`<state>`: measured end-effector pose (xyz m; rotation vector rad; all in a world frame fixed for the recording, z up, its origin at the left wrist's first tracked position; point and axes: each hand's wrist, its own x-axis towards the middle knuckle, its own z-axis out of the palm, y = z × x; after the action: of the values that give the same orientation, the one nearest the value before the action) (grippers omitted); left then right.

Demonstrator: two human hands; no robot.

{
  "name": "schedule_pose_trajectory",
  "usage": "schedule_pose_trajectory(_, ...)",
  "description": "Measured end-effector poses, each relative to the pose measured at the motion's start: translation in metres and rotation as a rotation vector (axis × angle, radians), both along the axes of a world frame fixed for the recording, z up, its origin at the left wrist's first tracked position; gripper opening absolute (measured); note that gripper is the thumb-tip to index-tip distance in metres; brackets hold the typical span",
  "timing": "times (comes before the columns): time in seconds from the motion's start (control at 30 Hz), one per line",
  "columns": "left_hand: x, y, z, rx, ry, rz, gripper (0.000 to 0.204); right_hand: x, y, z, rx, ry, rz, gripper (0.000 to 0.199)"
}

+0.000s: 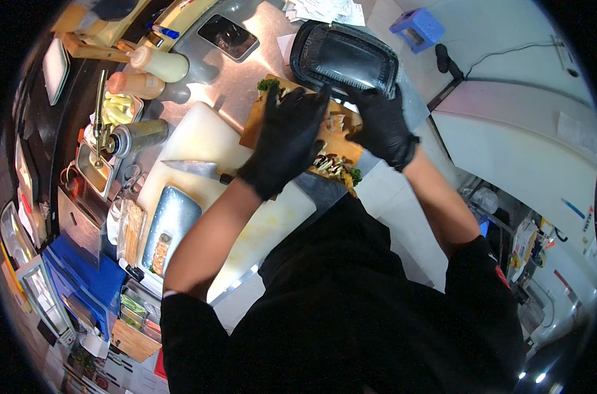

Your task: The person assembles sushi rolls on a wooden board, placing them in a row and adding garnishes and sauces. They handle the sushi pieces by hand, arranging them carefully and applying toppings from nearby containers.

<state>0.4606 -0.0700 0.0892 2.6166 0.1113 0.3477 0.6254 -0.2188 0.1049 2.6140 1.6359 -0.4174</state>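
My left hand [286, 134], in a black glove, is spread over a brown wooden board [249, 134], its fingers apart and the thumb near the food. My right hand [385, 126], gloved the same way, hovers at the board's right side. Its thumb stands away from its fingers, which reach the near corner of a black plastic takeaway container [341, 58] with a clear lid. On the board lie pieces of food [336, 122], a sauce-striped portion [332, 164] and leafy greens [267, 85]. My left hand hides part of the board.
Left of the board, a knife [192, 167] lies on a white cutting board [203, 134], beside a blue-grey tray [173, 220] with food. Farther left stand a blowtorch [137, 136] and two squeeze bottles [159, 64]. A phone [228, 37] lies behind; a blue stool [418, 29] stands beyond the counter.
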Motion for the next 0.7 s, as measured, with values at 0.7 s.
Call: schedule_pose_trajectory(0.7,-0.494,-0.012,-0.021,-0.101,0.043,1.205,0.081,-0.423,0.19,-0.065,0.337,0.643,0.867,0.092)
